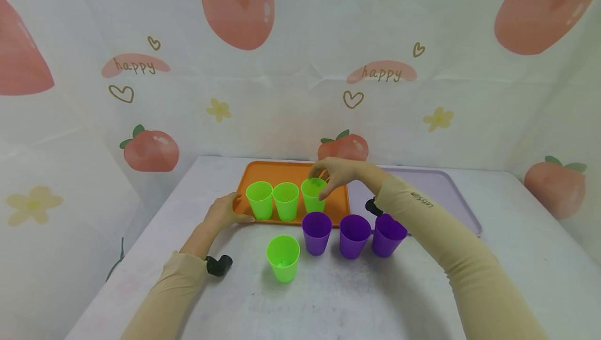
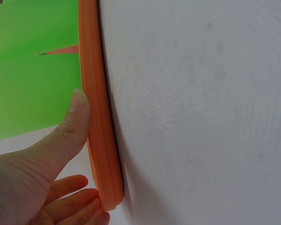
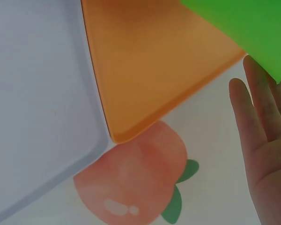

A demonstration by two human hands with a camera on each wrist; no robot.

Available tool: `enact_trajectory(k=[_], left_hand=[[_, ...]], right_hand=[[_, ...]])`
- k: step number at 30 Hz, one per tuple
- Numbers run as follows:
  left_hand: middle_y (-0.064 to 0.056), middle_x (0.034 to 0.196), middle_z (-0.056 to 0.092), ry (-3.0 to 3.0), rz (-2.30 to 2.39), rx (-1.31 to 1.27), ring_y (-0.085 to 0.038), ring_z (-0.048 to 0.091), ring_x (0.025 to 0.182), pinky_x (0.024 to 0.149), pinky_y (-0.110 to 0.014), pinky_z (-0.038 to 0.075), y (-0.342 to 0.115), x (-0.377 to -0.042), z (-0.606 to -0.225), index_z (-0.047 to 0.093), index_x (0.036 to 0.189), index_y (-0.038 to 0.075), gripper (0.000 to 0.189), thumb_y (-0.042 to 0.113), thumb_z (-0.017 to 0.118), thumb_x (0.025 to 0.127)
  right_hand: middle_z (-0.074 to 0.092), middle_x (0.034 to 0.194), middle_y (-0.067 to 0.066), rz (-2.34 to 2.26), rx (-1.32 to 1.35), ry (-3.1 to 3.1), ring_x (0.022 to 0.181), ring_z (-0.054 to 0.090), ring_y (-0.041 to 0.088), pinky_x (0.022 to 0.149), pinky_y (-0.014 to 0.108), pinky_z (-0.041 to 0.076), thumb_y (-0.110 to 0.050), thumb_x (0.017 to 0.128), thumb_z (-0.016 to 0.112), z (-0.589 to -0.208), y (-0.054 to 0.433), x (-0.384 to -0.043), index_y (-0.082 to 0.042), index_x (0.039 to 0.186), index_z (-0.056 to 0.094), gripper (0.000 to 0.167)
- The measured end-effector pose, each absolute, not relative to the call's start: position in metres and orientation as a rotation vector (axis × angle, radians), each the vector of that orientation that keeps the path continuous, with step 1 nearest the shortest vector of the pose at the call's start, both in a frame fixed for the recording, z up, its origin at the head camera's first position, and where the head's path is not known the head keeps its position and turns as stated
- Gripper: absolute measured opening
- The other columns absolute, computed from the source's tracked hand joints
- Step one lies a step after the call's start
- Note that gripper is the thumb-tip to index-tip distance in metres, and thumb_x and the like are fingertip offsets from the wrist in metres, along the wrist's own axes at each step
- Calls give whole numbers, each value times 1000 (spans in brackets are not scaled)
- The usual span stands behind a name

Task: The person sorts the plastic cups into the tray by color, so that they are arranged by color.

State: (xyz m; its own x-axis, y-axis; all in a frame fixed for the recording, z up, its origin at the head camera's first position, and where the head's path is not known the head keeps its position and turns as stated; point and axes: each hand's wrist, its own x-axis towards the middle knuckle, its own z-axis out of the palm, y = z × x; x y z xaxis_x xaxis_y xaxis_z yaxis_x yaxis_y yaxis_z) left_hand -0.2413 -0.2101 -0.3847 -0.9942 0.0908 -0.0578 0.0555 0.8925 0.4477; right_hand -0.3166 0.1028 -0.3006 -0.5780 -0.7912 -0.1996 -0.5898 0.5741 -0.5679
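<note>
My left hand [image 1: 224,210] holds the near left corner of the orange tray [image 1: 281,169]. In the left wrist view its thumb [image 2: 75,112] lies along the rim beside a green cup [image 2: 33,93], and the other fingers are at the corner. My right hand [image 1: 339,172] reaches over the rightmost green cup [image 1: 313,202] at the tray, thumb on the near side and fingers at the far rim. Two more green cups, a left one [image 1: 261,207] and a middle one [image 1: 287,208], stand upright in a row beside it. The right wrist view hides the right thumb.
A fourth-row-apart green cup [image 1: 284,267] stands on the table [image 1: 328,303] in front. Three purple cups, left [image 1: 316,241], middle [image 1: 353,246] and right [image 1: 387,243], stand along the trays' front edge. A pale lilac tray [image 1: 429,189] adjoins the orange one. Behind hangs a printed cloth [image 1: 291,100].
</note>
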Motion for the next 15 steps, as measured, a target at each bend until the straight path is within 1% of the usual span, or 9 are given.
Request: enact_trajectory(k=[3,8,15], left_hand=[[-28,130,53,2978,707,122,-45,47,121,104,-52,39,-210,-241,-384,42,133,-8,81,32,78,73],[-27,133,51,2985,708,136,-45,44,125,106,-52,37,-211,-241,-385,41,134,-9,83,33,78,73],[-26,134,50,2981,718,136,-45,43,126,107,-52,36,-211,-241,-385,40,134,-9,84,33,78,73]], right_hand=[[59,124,14,-619,-1115,2364,115,56,29,102,42,47,-21,74,78,-302,102,-316,-1,125,53,60],[58,124,14,-603,-1123,2359,114,57,29,100,41,48,-22,74,78,-305,100,-316,-2,125,53,60],[57,126,13,-594,-1118,2343,117,54,28,102,42,47,-22,74,77,-307,99,-316,-2,126,52,61]])
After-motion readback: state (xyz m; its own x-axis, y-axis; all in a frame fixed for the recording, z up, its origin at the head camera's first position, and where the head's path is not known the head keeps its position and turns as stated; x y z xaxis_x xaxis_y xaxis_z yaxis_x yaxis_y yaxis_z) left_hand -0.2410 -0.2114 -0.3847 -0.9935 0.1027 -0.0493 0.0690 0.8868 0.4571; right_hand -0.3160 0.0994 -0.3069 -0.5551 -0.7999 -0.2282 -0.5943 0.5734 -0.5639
